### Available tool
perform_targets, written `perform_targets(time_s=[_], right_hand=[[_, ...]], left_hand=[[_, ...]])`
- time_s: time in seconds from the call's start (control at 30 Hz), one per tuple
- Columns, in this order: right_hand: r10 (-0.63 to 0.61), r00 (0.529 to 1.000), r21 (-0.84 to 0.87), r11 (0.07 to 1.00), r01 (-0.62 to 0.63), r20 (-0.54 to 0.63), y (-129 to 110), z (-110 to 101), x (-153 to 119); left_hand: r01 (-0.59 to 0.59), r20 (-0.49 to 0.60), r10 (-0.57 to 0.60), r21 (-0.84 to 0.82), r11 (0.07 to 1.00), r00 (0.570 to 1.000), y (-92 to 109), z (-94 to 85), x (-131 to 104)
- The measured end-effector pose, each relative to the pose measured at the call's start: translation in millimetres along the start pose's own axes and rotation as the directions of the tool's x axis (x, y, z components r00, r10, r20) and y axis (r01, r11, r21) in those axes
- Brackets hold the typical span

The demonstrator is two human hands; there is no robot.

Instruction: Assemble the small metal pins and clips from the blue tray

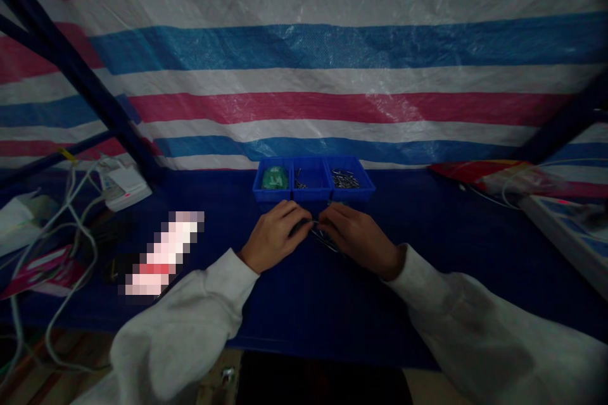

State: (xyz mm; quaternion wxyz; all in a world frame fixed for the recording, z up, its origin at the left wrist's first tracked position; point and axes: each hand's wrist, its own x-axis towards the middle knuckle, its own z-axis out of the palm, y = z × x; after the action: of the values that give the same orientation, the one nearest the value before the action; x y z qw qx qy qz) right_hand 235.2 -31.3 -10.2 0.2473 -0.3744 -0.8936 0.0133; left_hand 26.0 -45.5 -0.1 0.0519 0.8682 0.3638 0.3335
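Above the blue table, my left hand (279, 234) is closed, thumb and forefinger pinched at one end of a thin, dark, curved piece (323, 240) with a pale shine. My right hand (357, 232) is closed over the other side of that piece, its fingers curled. Most of the piece is hidden by the fingers, and its kind cannot be made out. Just beyond both hands stands a blue tray (311, 194) with three compartments. A green packet (275, 178) fills the left one, a few small dark parts (299, 181) lie in the middle one, and several small metal parts (344, 178) are in the right one.
On the left are a blurred-out bright phone-like slab (164, 256), tangled white cables (78, 228), a white box-like device (124, 185) and a pink packet (52, 272). A red bag (468, 172) and a pale box (565, 234) lie on the right. Striped sheeting (304, 44) hangs behind.
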Motion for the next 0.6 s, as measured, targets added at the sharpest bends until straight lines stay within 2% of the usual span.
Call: perform_targets(time_s=[0.17, 0.33, 0.6], right_hand=[[0.006, 1.000, -0.033, 0.999, -0.006, 0.002, -5.7, -2.1, -0.2], [0.065, 0.998, 0.055, 0.996, -0.066, 0.028, -8.1, -1.2, -0.7], [0.051, 0.998, 0.094, 0.994, -0.054, 0.038, -14.8, 1.7, -3.0]], left_hand=[[0.023, -0.046, -0.025, -0.040, 0.999, 0.999, 0.1, 1.4, -0.4], [-0.002, -0.073, -0.002, -0.050, 0.999, 0.997, -3.4, 3.8, -2.0], [-0.162, 0.000, 0.165, 0.208, 0.965, 0.986, -4.0, 1.9, -3.6]])
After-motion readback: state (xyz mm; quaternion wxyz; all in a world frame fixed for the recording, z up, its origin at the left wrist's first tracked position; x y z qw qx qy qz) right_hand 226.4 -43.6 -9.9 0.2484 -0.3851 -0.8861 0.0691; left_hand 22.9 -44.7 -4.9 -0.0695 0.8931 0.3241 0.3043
